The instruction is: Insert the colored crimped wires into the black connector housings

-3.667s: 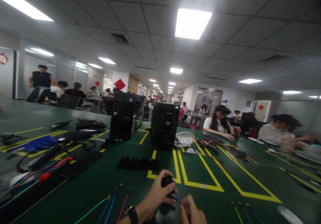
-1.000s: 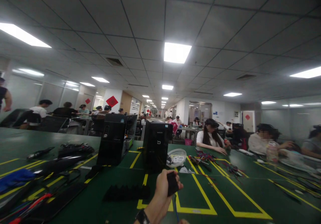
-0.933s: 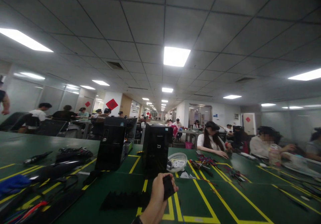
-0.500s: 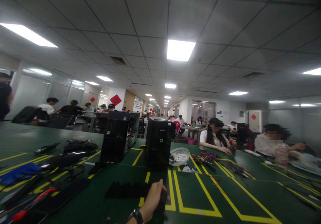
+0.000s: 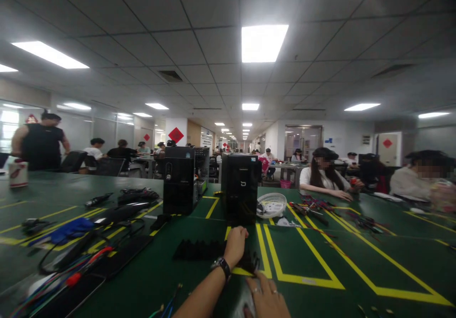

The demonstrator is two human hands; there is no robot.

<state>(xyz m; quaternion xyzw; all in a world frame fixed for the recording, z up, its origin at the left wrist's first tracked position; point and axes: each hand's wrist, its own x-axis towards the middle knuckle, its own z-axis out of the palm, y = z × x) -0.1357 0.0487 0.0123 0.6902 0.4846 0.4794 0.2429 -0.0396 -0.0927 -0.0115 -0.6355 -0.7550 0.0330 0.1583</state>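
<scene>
- In front of the closed black tower (image 5: pixel 240 189), on the side nearer the wearer, the left hand (image 5: pixel 235 246) reaches out with its fingers curled in; whether they have hold of anything cannot be told.
- Farther in front of that tower and a little to its right, the right hand (image 5: pixel 268 299) lies palm down, fingers mostly straight and slightly parted; its grip, if any, cannot be made out.
- In front of the tower, between the left wrist and the right fingertips, sits a small dark object (image 5: pixel 250 263), blurred and partly covered; the right fingers are at its near edge.
- In front and to the left of the tower, a black toothed strip (image 5: pixel 197 250) lies flat, its right end hidden behind the left hand.
- Left of the tower stands a second tower (image 5: pixel 179 180) with an open side.
- Just right of the tower is a white basket (image 5: pixel 272 204); beyond it on that side is a heap of cables (image 5: pixel 315 209).
- Well to the tower's left lies a blue glove-like item (image 5: pixel 69 230).
- Right of the tower, past the cables, a person in white (image 5: pixel 327 178) sits at the green table (image 5: pixel 302 254).
</scene>
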